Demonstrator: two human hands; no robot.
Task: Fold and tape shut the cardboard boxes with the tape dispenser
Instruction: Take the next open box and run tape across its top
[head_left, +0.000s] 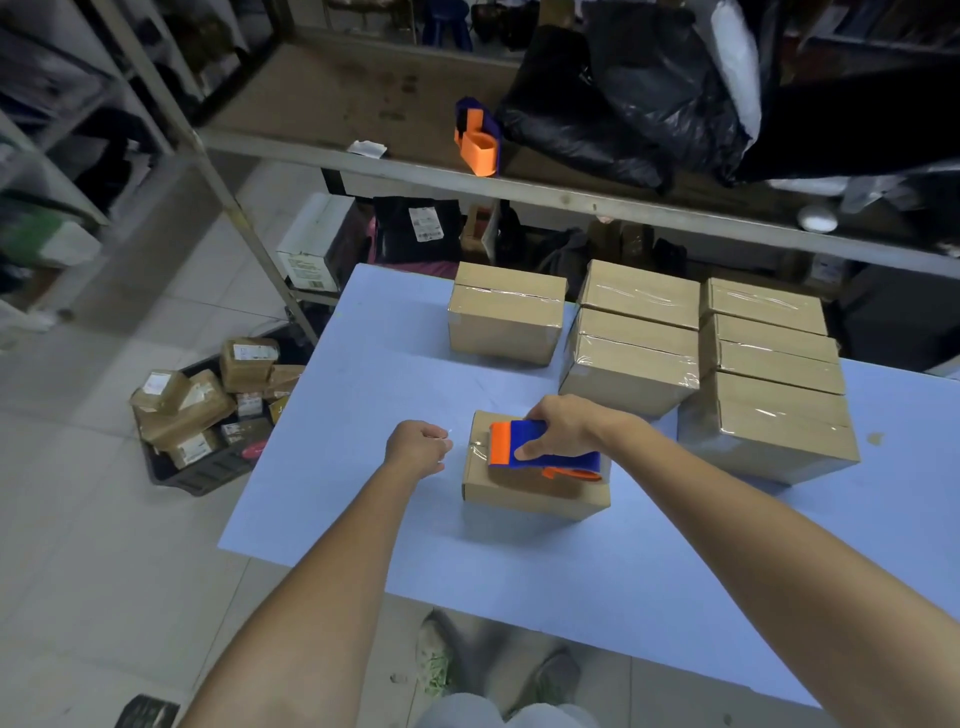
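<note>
Seven cardboard boxes are shown on a pale blue worktop (363, 389), viewed from above by a head-worn camera. Six sealed boxes (506, 312) are stacked in three piles along the far side, with shiny tape across their tops.

The seventh, a small box (524, 493), is set near the middle of the worktop in front of the person, with its flaps folded down. A blue and orange tape dispenser (540, 449) is laid on top of it. The dispenser is gripped from above by the right hand (563, 423), with the fingers wrapped over its far side and the thumb pressed on its near side. Its long axis runs left to right across the box top, and its orange mouth is pointed left.

Just beside the box's left edge, the left hand (418, 447) is held with its fingers curled together. The free end of the clear tape (451, 432) appears to be pinched between them, though the film is faint and this is not certain.

The taping step is judged to be at its start, with the tape end held out past the left edge. Next, that end would need to be stuck down on the left wall. The dispenser would then be drawn rightward along the top under steady downward pressure and tilted so that the strip is cut.
</note>
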